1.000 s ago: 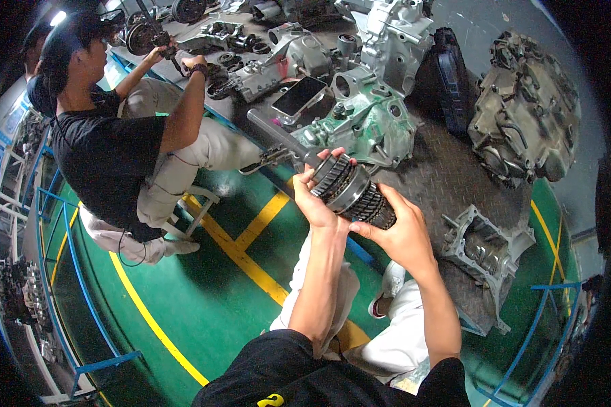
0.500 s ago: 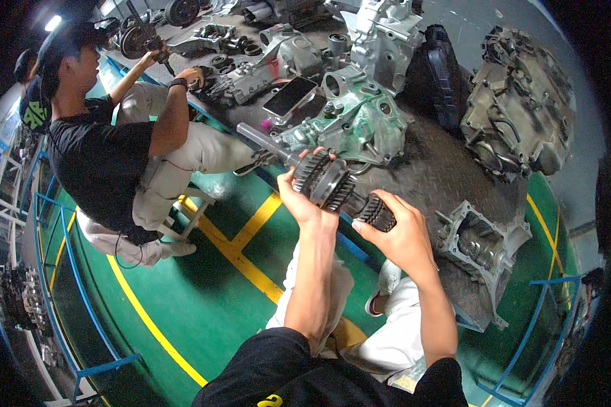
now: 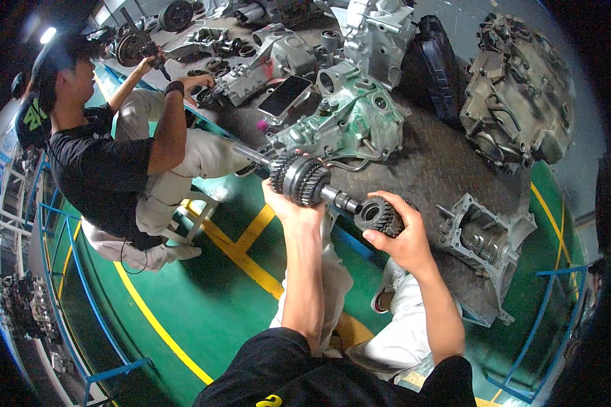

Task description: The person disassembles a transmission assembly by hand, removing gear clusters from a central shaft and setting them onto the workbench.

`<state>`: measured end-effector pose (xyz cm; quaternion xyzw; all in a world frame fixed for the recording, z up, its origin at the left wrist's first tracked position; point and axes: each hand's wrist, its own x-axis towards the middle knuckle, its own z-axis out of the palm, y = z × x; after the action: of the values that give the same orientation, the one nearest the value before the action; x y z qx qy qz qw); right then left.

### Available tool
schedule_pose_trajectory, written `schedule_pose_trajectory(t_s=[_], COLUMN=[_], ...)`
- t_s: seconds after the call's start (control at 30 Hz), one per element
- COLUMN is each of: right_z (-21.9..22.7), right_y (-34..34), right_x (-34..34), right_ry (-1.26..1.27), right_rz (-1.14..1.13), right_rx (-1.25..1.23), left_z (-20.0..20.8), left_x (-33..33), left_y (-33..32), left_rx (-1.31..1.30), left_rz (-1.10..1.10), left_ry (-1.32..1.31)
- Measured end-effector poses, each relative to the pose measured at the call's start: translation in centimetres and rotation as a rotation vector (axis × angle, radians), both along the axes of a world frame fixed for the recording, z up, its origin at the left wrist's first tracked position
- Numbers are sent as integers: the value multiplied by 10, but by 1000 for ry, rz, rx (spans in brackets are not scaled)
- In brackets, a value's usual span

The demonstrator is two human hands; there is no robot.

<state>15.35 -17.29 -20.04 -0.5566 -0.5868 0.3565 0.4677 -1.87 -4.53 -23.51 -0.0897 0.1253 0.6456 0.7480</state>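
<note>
My left hand (image 3: 296,216) is closed from below around a steel gear shaft (image 3: 338,197) with toothed gears and a ring on it. The shaft lies aslant, its thin plain end pointing up and left over the bench edge. In my right hand (image 3: 410,243) is a loose-looking toothed gear (image 3: 379,215), gripped between thumb and fingers. Its round bore faces the bare right end of the shaft, very close to it. I cannot tell whether the two touch. Just beyond my hands sits a green-tinted metal gearbox housing (image 3: 360,125).
On the dark bench (image 3: 431,159) lie a phone (image 3: 285,95), an open aluminium housing (image 3: 478,234), a black case (image 3: 441,71) and a large dirty transmission (image 3: 519,95). At the left a seated co-worker (image 3: 105,163) handles parts. Blue railings (image 3: 108,370) stand on both sides.
My right hand has drawn the gear rightward to the shaft's end, so its bore now shows and more bare shaft is visible. My left hand and the shaft have shifted slightly left.
</note>
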Motion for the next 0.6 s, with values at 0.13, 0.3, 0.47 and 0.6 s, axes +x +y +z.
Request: schedule_pose_trajectory(t_s=[0.13, 0.3, 0.47, 0.6], right_z=[-6, -16, -21, -10], right_y=[0, -8, -6, -7], right_x=[3, 9, 11, 14], right_ry=[59, 37, 33, -38], right_rz=[-31, -81, -46, -47], right_rx=[131, 353, 741, 802], left_z=[-6, -17, -9, -21], left_x=[-6, -11, -7, -15], left_y=[3, 5, 5, 5], left_rx=[15, 62, -1, 137], left_rz=[-4, -26, -28, -65], left_ry=[-51, -2, -17, -38])
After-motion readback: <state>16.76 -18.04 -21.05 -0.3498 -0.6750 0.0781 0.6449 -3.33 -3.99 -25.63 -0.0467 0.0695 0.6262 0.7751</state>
